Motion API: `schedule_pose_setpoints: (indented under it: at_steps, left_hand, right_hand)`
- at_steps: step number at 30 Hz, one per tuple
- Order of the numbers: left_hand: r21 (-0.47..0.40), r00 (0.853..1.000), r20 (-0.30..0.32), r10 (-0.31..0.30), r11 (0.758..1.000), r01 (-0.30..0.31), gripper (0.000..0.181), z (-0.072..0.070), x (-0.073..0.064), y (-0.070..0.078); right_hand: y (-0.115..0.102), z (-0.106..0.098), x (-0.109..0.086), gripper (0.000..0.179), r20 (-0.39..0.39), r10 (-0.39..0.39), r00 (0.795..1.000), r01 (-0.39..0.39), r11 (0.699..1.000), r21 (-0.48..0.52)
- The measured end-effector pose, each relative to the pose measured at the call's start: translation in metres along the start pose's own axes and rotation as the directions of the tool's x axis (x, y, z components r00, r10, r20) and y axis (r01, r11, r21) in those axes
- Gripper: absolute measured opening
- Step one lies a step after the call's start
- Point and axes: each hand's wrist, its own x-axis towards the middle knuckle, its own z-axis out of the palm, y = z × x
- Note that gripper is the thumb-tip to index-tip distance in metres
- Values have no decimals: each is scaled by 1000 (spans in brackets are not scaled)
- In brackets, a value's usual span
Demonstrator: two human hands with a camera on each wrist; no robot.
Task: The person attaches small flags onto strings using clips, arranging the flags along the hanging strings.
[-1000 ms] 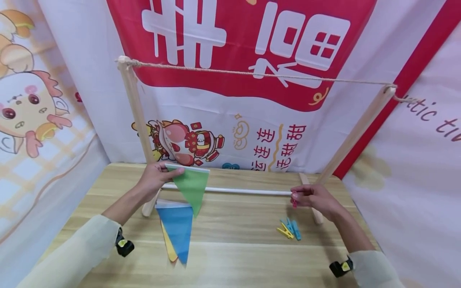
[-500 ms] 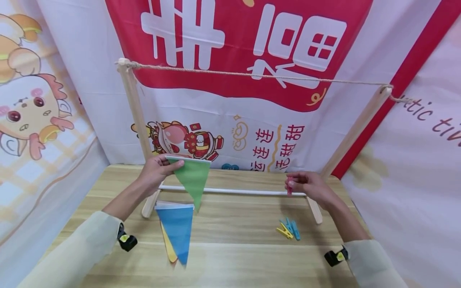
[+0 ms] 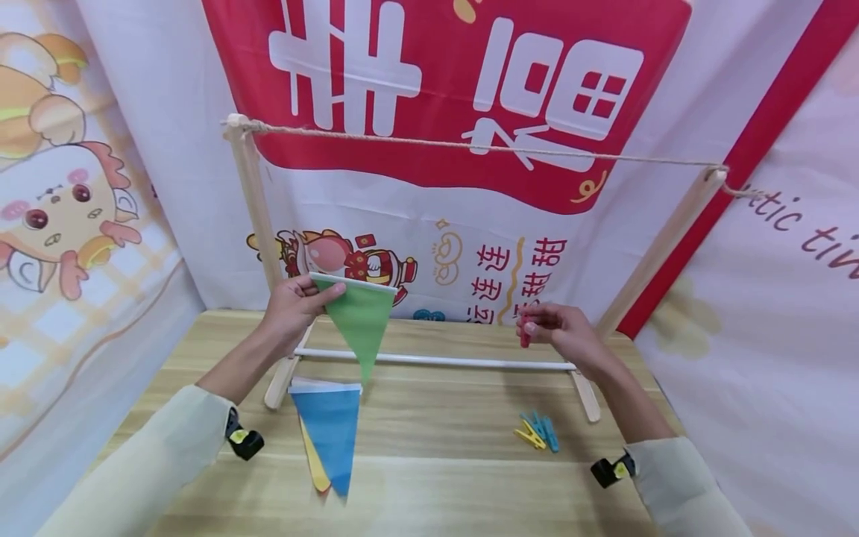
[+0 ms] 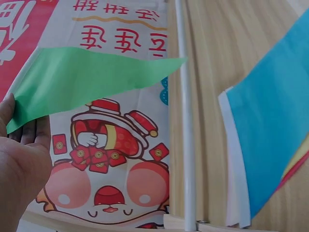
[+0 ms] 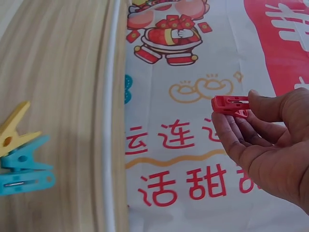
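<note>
My left hand (image 3: 295,309) pinches a green triangular pennant (image 3: 359,317) by the left end of its white top band. The pennant hangs point down, raised off the table in front of the frame's left side. In the right wrist view my right hand (image 5: 275,140) holds a red clothespin (image 5: 229,105) between thumb and fingers. Above both hands a twine line (image 3: 429,142) runs between two wooden posts. Below the left hand a blue pennant (image 3: 329,429) lies on top of a small stack, with a yellow edge showing beneath it.
Yellow (image 3: 530,434) and blue clothespins (image 3: 550,432) lie on the wooden table (image 3: 436,477) at the right. A white rod (image 3: 443,361) joins the feet of the left post (image 3: 251,201) and right post (image 3: 661,253). Printed cloth (image 3: 443,201) hangs close behind.
My left hand has lifted the green pennant higher. The right hand has risen and moved left with the red clothespin, away from the frame's right foot.
</note>
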Motion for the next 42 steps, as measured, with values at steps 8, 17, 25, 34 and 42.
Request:
schedule_pose_setpoints:
  at_steps: [8,17,25,34,42]
  left_hand:
    - [37,1000,-25,13,999,-12,23,8,10,18]
    - [-66,997,-38,67,995,-69,17,16,14,29]
    - [-198,991,-68,116,972,-127,17,22,19,36]
    - [-282,982,-110,154,942,-179,5,32,23,44]
    - [-333,979,-111,172,922,-200,10,33,22,49]
  right_hand:
    - [-24,-10,9,45,-42,-26,999,25,999,-28]
    - [-50,-17,11,45,-41,-56,998,52,995,-85]
    - [-66,-21,13,42,-42,-89,995,85,993,-78]
    - [-79,-23,13,42,-45,-99,994,94,991,-94]
    - [-87,-27,12,40,-38,-120,992,117,990,-82]
